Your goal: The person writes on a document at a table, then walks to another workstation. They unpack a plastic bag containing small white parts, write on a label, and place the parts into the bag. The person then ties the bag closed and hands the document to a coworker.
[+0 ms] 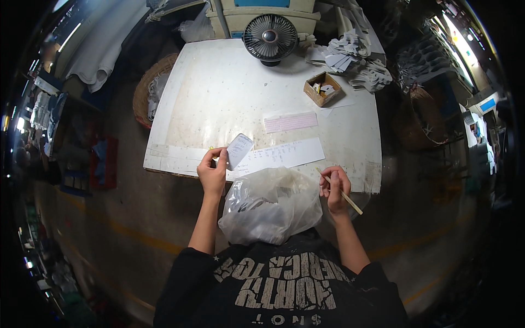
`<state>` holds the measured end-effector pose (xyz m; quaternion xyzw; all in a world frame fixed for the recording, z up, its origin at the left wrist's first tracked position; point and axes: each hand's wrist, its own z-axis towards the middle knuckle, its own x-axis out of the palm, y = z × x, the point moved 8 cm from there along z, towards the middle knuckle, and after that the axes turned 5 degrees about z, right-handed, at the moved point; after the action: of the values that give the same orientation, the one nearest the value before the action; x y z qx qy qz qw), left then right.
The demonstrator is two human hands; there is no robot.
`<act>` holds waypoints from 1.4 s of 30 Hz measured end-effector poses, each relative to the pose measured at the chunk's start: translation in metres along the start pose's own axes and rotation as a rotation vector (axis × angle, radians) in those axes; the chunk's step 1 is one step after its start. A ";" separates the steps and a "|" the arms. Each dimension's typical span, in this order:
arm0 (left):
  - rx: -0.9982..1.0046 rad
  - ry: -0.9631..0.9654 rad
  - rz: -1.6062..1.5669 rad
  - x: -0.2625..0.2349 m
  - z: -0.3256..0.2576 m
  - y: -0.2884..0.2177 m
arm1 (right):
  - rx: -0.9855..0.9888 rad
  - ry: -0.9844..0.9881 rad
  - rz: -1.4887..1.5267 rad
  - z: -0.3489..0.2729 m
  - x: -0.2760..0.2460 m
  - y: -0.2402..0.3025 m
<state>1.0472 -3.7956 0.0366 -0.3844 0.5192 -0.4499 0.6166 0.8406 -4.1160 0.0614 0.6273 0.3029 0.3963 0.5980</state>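
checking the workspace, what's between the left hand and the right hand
In the head view, a translucent plastic bag bulges between left hand and right hand, with a long paper strip just beyond.

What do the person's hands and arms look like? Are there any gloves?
No gloves: the left hand and right hand are bare, like the forearms. The short sleeves are black, part of a black shirt with big, cracked-looking pale letters.
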 end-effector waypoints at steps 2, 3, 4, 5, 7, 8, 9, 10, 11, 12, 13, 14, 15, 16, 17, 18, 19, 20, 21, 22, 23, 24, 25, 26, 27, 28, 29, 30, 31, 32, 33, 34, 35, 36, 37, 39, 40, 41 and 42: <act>0.019 0.095 -0.044 -0.009 -0.010 -0.042 | -0.056 0.044 -0.012 -0.009 0.011 0.033; 0.035 0.144 -0.072 -0.014 -0.018 -0.064 | -0.080 0.046 0.029 -0.014 0.016 0.049; -0.005 0.211 -0.173 -0.016 -0.027 -0.084 | -0.106 0.048 0.068 -0.019 0.023 0.064; 0.067 0.271 -0.195 -0.018 -0.036 -0.109 | -0.131 0.049 0.107 -0.025 0.028 0.078; 0.205 0.388 -0.231 -0.019 -0.055 -0.155 | -0.125 0.010 0.131 -0.037 0.036 0.098; 0.293 0.490 -0.237 -0.017 -0.065 -0.177 | -0.123 0.014 0.156 -0.041 0.039 0.107; 0.371 0.588 -0.223 -0.015 -0.075 -0.194 | -0.112 0.028 0.189 -0.045 0.043 0.114; 0.372 0.682 -0.231 -0.011 -0.086 -0.204 | -0.119 0.073 0.150 -0.049 0.046 0.123; 0.361 0.747 -0.272 -0.007 -0.095 -0.211 | -0.128 0.119 0.175 -0.053 0.050 0.131; 0.403 0.790 -0.284 -0.003 -0.103 -0.219 | -0.138 0.164 0.201 -0.058 0.053 0.138; 0.445 0.833 -0.292 0.000 -0.111 -0.225 | -0.160 0.211 0.246 -0.063 0.057 0.145; 0.478 0.874 -0.301 0.002 -0.116 -0.228 | -0.143 0.226 0.258 -0.066 0.058 0.148; 0.482 0.902 -0.322 0.003 -0.121 -0.230 | -0.141 0.236 0.227 -0.069 0.060 0.150; 0.486 0.931 -0.344 0.004 -0.125 -0.231 | -0.144 0.243 0.213 -0.073 0.061 0.152; 0.491 0.962 -0.367 0.005 -0.128 -0.233 | -0.127 0.257 0.201 -0.075 0.063 0.152; 0.511 0.990 -0.346 0.005 -0.132 -0.233 | -0.137 0.267 0.199 -0.078 0.064 0.154; 0.521 1.019 -0.344 0.006 -0.135 -0.234 | -0.127 0.287 0.201 -0.080 0.066 0.153; 0.547 1.036 -0.352 0.005 -0.137 -0.236 | -0.129 0.303 0.226 -0.082 0.068 0.154; 0.574 1.045 -0.357 0.004 -0.138 -0.239 | -0.112 0.310 0.204 -0.084 0.069 0.152; 0.586 1.071 -0.360 0.004 -0.140 -0.241 | -0.107 0.312 0.205 -0.085 0.070 0.152; 0.599 1.089 -0.361 0.003 -0.142 -0.242 | -0.103 0.314 0.205 -0.087 0.071 0.152; 0.611 1.106 -0.362 0.003 -0.144 -0.244 | -0.070 0.314 0.202 -0.088 0.071 0.151; 0.619 1.139 -0.342 0.003 -0.146 -0.244 | -0.038 0.315 0.200 -0.090 0.072 0.150; 0.627 1.171 -0.322 0.004 -0.149 -0.244 | -0.017 0.321 0.220 -0.092 0.072 0.151; 0.635 1.204 -0.301 0.004 -0.152 -0.244 | 0.002 0.315 0.178 -0.093 0.073 0.150; 0.621 1.212 -0.278 0.004 -0.153 -0.242 | 0.011 0.314 0.159 -0.094 0.073 0.151; 0.607 1.219 -0.254 0.005 -0.155 -0.239 | 0.036 0.314 0.150 -0.095 0.074 0.149; 0.591 1.227 -0.230 0.007 -0.157 -0.236 | 0.075 0.318 0.116 -0.095 0.075 0.146; 0.551 1.236 -0.248 0.008 -0.158 -0.233 | 0.131 0.322 0.091 -0.095 0.075 0.141; 0.509 1.245 -0.268 0.011 -0.159 -0.229 | 0.190 0.326 0.066 -0.095 0.076 0.135; 0.470 1.250 -0.285 0.014 -0.161 -0.225 | 0.212 0.330 0.126 -0.094 0.077 0.131; 0.405 1.280 -0.304 0.018 -0.161 -0.220 | 0.231 0.333 0.185 -0.090 0.080 0.125; 0.351 1.283 -0.341 0.021 -0.161 -0.216 | 0.252 0.335 0.238 -0.087 0.083 0.120; 0.298 1.286 -0.378 0.024 -0.160 -0.212 | 0.293 0.381 0.232 -0.087 0.085 0.115; 0.252 1.287 -0.419 0.026 -0.159 -0.209 | 0.303 0.400 0.253 -0.086 0.088 0.111; 0.225 1.278 -0.392 0.028 -0.156 -0.204 | 0.319 0.427 0.317 -0.085 0.097 0.102; 0.204 1.264 -0.413 0.028 -0.155 -0.203 | 0.322 0.461 0.333 -0.084 0.101 0.100; 0.179 1.247 -0.433 0.028 -0.154 -0.201 | 0.331 0.463 0.332 -0.086 0.102 0.097; 0.124 1.285 -0.415 0.029 -0.156 -0.196 | 0.343 0.466 0.322 -0.087 0.103 0.094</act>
<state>0.8648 -3.8827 0.1871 -0.0962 0.6713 -0.7270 0.1077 0.8088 -3.9931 0.1659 0.6511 0.3909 0.5618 0.3281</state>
